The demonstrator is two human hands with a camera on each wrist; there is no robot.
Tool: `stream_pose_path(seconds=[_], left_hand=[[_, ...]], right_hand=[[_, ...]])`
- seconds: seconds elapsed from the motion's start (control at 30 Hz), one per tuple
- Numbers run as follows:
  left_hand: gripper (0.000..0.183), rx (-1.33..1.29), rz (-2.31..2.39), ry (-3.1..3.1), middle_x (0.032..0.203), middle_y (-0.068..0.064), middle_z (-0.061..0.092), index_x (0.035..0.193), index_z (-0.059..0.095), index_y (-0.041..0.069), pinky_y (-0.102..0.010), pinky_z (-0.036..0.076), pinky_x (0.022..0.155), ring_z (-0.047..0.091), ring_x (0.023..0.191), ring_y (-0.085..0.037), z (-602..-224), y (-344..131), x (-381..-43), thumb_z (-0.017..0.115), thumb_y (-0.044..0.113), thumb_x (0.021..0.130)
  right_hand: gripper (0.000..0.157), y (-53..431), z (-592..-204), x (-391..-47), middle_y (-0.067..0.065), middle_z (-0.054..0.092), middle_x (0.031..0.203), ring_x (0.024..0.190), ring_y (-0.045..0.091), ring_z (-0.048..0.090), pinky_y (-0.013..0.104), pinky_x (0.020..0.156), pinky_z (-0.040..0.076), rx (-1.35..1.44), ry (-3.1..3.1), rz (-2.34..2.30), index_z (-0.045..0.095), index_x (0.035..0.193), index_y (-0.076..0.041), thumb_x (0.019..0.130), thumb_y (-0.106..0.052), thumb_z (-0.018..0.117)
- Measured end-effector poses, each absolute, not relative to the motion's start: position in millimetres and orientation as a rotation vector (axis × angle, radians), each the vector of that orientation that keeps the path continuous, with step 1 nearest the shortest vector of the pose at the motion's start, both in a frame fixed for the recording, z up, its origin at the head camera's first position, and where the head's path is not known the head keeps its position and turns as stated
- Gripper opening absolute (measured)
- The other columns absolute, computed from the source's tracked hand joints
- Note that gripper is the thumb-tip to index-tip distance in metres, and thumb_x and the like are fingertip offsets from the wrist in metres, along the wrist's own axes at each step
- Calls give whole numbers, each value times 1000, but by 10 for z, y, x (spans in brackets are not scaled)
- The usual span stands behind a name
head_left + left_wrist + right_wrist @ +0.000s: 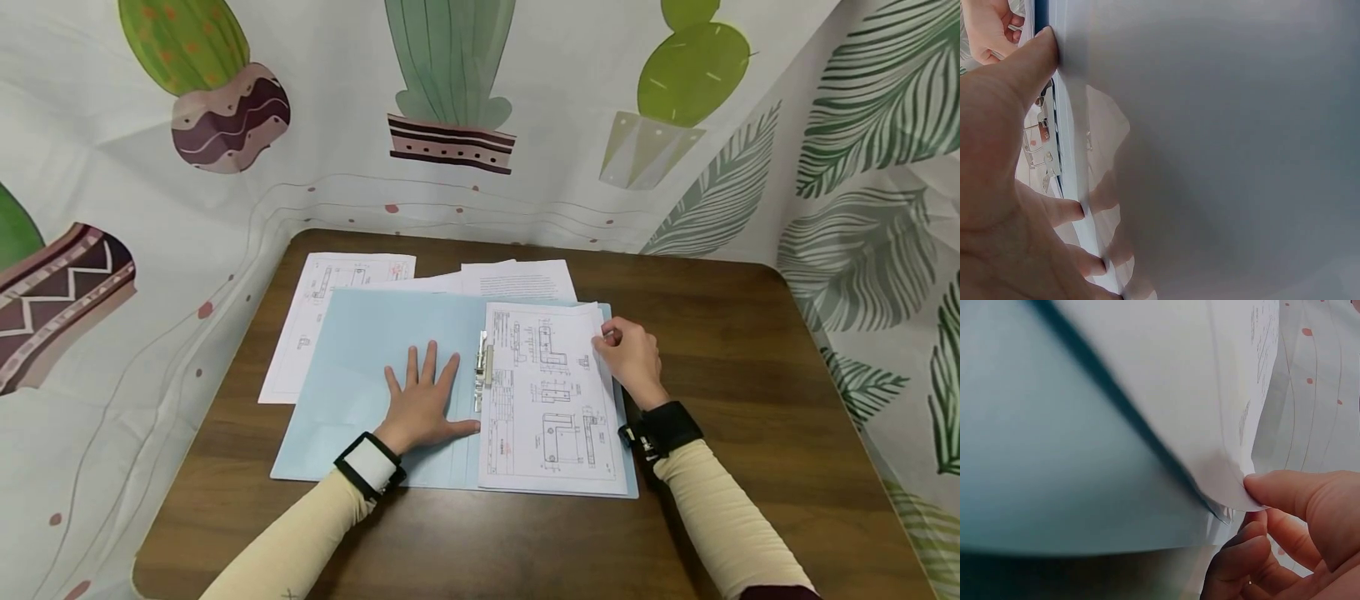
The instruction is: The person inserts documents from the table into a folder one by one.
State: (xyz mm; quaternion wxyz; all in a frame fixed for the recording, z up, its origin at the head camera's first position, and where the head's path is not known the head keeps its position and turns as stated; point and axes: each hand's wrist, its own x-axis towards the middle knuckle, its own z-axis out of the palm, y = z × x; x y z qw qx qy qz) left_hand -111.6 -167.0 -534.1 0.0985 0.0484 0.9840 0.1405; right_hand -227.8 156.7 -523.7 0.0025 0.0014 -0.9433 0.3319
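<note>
A light blue folder (pixel 360 333) lies opened out on the table, with a metal clip (pixel 482 371) along its spine. On its right side is a stack of paper sheets (pixel 517 454), the top one printed with technical drawings. My left hand (pixel 423 408) rests with spread fingers on the folder's left cover, its thumb reaching toward the spine. At the stack's right edge, near the upper corner, my right hand (pixel 630 354) pinches the paper. In the right wrist view the thumb presses the lifted paper corner (pixel 1241 494) against the curled fingers.
Loose sheets stick out behind the folder: a drawing sheet (pixel 288 367) at the left and a page of text (pixel 543 279) at the back. All of it sits on a dark brown wooden table (pixel 750 375). A cactus-print cloth (pixel 322 100) hangs behind.
</note>
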Motion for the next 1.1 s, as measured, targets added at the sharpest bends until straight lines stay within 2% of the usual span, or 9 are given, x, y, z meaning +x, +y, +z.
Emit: stream_pose_path(seconds=[0.23, 0.57, 0.9, 1.1], left_hand=[[117, 153, 421, 2913, 169, -25, 7, 162, 31, 12, -84, 2, 106, -3, 152, -55, -5315, -1666, -1100, 76, 74, 74], [116, 158, 435, 2929, 169, -25, 8, 162, 33, 12, -85, 3, 105, -1, 152, -56, -5332, -1668, -1102, 77, 73, 74], [116, 153, 427, 2937, 169, -26, 9, 161, 34, 12, -85, 3, 105, -1, 152, -56, -5337, -1666, -1093, 77, 74, 74], [117, 149, 414, 2934, 169, -25, 8, 162, 33, 12, -84, 2, 106, -1, 152, -55, -5322, -1667, -1099, 77, 74, 73]], right_hand=[[27, 1586, -5250, -2294, 9, 61, 90, 74, 29, 57, 33, 53, 36, -24, -3034, 981, 67, 121, -8, 98, -23, 69], [51, 1575, -5239, -2279, 13, 57, 92, 74, 30, 56, 34, 55, 34, 4, -3114, 925, 55, 143, -4, 98, -24, 68], [56, 1568, -5244, -2267, 19, 56, 105, 86, 34, 57, 39, 63, 39, 8, -3170, 887, 50, 148, -1, 101, -29, 63], [57, 1561, -5222, -2254, 20, 58, 107, 87, 35, 59, 39, 64, 40, 1, -3169, 895, 49, 150, -1, 101, -28, 63]])
